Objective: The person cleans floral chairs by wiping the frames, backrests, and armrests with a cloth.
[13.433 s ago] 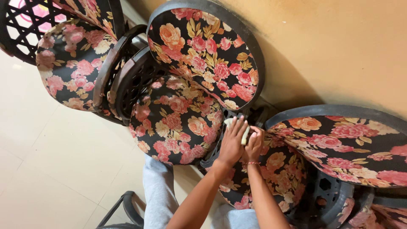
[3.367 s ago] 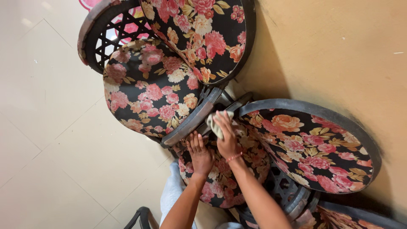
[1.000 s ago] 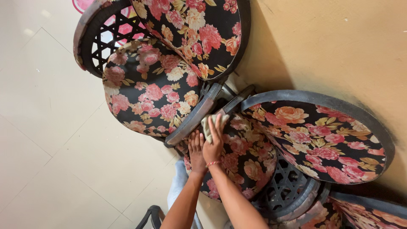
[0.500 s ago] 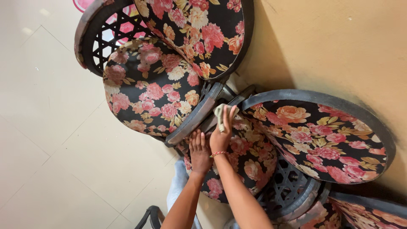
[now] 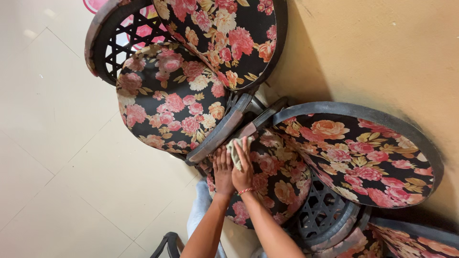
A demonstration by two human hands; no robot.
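At the middle of the head view, both hands are seen pressed onto the floral seat cushion of a dark chair, close to its grey armrest. The right hand is laid nearly flat, fingers stretched and together, over a pale cloth, which is pinned against the cushion's upper edge rather than clenched. The left hand is spread open just beside it, palm down on the fabric, nothing grasped. A red thread is worn on the right wrist. A second floral chair is set to the left, touching the armrest; a round floral backrest is seen on the right, against the yellow wall.
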